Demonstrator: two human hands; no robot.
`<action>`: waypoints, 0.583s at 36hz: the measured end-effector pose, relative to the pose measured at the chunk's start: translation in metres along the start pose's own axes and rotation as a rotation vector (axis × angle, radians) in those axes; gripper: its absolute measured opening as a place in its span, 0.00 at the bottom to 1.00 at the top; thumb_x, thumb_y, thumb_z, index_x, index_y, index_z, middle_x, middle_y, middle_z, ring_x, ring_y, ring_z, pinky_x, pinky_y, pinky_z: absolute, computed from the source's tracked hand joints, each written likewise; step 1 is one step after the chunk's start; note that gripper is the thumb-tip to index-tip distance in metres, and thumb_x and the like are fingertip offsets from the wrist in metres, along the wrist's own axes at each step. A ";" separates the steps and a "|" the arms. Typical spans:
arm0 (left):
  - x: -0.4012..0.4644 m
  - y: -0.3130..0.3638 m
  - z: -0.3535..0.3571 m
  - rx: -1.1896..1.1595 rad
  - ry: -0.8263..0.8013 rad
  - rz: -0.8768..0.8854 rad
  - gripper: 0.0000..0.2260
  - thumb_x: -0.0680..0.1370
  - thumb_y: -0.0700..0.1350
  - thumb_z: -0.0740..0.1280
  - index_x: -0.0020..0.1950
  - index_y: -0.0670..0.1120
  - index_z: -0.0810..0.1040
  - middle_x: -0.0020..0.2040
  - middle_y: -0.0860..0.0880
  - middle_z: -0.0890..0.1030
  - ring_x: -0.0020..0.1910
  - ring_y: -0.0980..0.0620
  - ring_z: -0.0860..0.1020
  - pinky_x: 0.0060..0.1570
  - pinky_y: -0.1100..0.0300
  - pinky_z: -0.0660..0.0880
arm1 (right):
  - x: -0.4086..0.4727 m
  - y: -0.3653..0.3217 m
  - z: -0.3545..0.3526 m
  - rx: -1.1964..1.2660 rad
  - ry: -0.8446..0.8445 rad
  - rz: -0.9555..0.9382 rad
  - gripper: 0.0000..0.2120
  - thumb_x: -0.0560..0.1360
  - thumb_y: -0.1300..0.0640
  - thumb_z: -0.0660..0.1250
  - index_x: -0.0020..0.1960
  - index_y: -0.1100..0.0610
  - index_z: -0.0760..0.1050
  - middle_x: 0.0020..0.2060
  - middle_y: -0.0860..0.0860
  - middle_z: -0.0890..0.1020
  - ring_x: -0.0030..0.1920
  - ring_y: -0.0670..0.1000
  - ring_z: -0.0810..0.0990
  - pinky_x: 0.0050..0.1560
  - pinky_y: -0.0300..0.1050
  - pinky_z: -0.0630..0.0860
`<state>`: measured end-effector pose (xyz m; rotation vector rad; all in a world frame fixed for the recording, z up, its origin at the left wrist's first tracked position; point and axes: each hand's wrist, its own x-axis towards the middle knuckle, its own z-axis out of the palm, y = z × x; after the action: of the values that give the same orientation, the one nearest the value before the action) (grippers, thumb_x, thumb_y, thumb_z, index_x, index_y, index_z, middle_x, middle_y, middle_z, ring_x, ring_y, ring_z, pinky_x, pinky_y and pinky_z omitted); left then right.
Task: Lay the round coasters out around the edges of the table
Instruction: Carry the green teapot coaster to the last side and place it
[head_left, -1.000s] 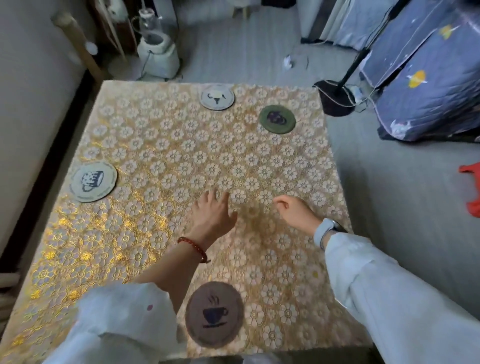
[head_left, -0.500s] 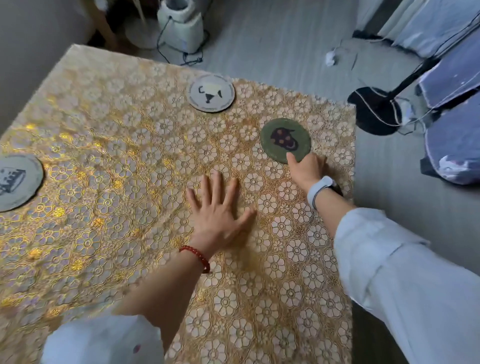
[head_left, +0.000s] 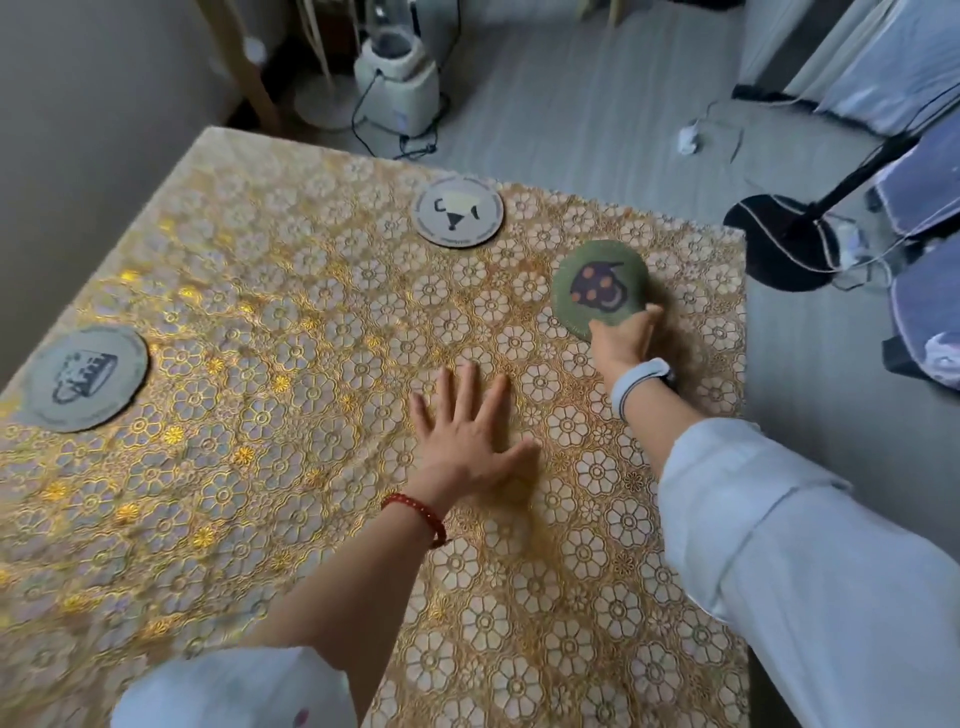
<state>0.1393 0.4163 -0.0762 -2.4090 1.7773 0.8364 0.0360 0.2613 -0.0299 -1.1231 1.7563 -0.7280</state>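
A green round coaster (head_left: 597, 283) with a dark cup picture is tilted up off the gold floral tablecloth (head_left: 291, 467) near the far right of the table. My right hand (head_left: 621, 340) pinches its near edge. A pale grey coaster (head_left: 459, 211) with a cup picture lies at the far edge. Another grey coaster (head_left: 85, 378) lies at the left edge. My left hand (head_left: 467, 436) rests flat on the cloth in the middle, fingers spread, holding nothing.
The table's right edge (head_left: 746, 415) drops to a grey floor. A black stand base (head_left: 784, 241) with cables sits on the floor to the right. A white appliance (head_left: 397, 85) stands beyond the far edge. A wall runs along the left.
My right hand has reached forward to the green coaster, taken its near edge and tipped it up. My left hand has slid forward and flattened. The view has shifted, hiding the brown near coaster.
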 end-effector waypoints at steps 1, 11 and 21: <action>-0.002 -0.002 -0.003 -0.016 -0.009 0.007 0.36 0.69 0.73 0.45 0.70 0.61 0.32 0.70 0.51 0.28 0.68 0.45 0.26 0.61 0.40 0.25 | -0.008 -0.001 -0.003 0.023 0.007 -0.034 0.27 0.74 0.73 0.57 0.70 0.66 0.51 0.70 0.63 0.60 0.70 0.59 0.63 0.67 0.41 0.60; -0.117 -0.010 0.000 -0.221 0.229 -0.078 0.29 0.78 0.55 0.55 0.74 0.52 0.46 0.77 0.43 0.46 0.75 0.43 0.43 0.71 0.46 0.39 | -0.119 0.013 -0.066 -0.335 -0.045 -0.597 0.10 0.77 0.62 0.57 0.54 0.65 0.72 0.46 0.56 0.76 0.45 0.51 0.73 0.45 0.44 0.71; -0.254 0.016 0.016 -0.234 0.157 -0.019 0.25 0.77 0.55 0.55 0.72 0.51 0.55 0.75 0.45 0.57 0.73 0.44 0.54 0.72 0.41 0.49 | -0.271 0.096 -0.159 -0.440 -0.167 -0.551 0.10 0.76 0.61 0.60 0.56 0.59 0.74 0.52 0.57 0.79 0.48 0.52 0.76 0.48 0.43 0.72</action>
<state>0.0674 0.6386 0.0252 -2.7034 1.7958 0.9247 -0.0953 0.5490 0.0583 -1.9552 1.5073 -0.5475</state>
